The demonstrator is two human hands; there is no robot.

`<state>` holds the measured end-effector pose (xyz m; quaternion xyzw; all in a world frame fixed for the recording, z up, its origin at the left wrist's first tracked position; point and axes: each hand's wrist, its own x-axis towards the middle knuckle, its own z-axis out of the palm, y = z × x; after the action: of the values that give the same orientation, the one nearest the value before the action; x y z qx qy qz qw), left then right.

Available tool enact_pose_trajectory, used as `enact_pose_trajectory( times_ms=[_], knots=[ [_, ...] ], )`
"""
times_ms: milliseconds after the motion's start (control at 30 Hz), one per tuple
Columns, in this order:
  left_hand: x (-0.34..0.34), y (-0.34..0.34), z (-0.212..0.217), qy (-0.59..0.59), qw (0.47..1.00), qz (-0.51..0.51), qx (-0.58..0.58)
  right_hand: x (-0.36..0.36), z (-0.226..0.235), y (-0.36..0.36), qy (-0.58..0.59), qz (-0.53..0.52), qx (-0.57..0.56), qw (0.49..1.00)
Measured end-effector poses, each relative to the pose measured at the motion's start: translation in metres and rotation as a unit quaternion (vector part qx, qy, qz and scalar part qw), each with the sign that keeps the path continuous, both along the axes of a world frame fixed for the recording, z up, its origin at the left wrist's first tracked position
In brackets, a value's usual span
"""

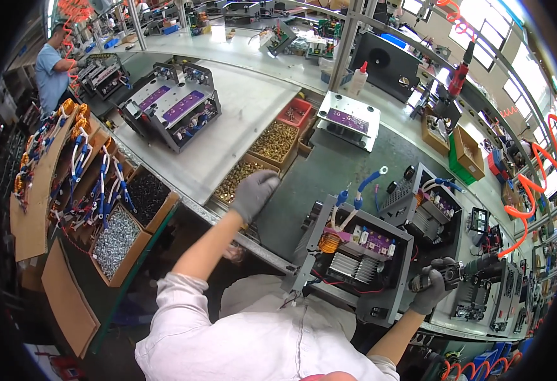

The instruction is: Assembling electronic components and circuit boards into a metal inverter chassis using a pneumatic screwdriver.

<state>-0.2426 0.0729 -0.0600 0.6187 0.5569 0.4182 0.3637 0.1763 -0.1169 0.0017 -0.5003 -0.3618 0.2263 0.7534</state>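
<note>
My left hand [254, 194], in a grey glove, is closed with curled fingers at the edge of a box of brass-coloured fasteners [239, 179]. What its fingers hold, if anything, is hidden. On the right, my gloved right hand [432, 289] is wrapped round a dark power screwdriver [461, 272] lying sideways beside an open grey metal housing [397, 305]. Inside that housing, directly before me, are a finned heat sink [352, 268], a purple circuit board [376, 242] and a copper coil [329, 242]. Blue-sleeved cables [358, 202] rise from its far side.
A second open housing [446, 219] stands behind the first. Further off are a metal plate with a purple board [349, 119] and an assembled unit [175, 105]. Boxes of silver screws [117, 244] and wire bundles [78, 152] flank my left. An orange coiled hose [529, 184] hangs right. Another person [51, 70] works far left.
</note>
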Motion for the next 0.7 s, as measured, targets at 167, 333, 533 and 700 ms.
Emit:
enact_pose_trajectory(
  times_ms=[167, 333, 533, 700],
  knots=[
    [-0.016, 0.093, -0.004, 0.32, 0.946, 0.053, 0.009, -0.001, -0.006, -0.003, 0.017, -0.009, 0.035, 0.999],
    [0.004, 0.154, -0.01, 0.478, 0.875, 0.001, -0.078, -0.011, -0.003, 0.0, 0.008, -0.012, 0.035, 0.999],
    [0.023, 0.181, -0.007, 0.54, 0.836, -0.033, -0.09, -0.023, -0.009, 0.0, -0.027, -0.019, 0.011, 0.999],
    [0.019, 0.181, -0.024, 0.499, 0.862, 0.023, -0.085, -0.045, -0.01, 0.001, -0.047, -0.001, 0.01, 0.999]
  ],
)
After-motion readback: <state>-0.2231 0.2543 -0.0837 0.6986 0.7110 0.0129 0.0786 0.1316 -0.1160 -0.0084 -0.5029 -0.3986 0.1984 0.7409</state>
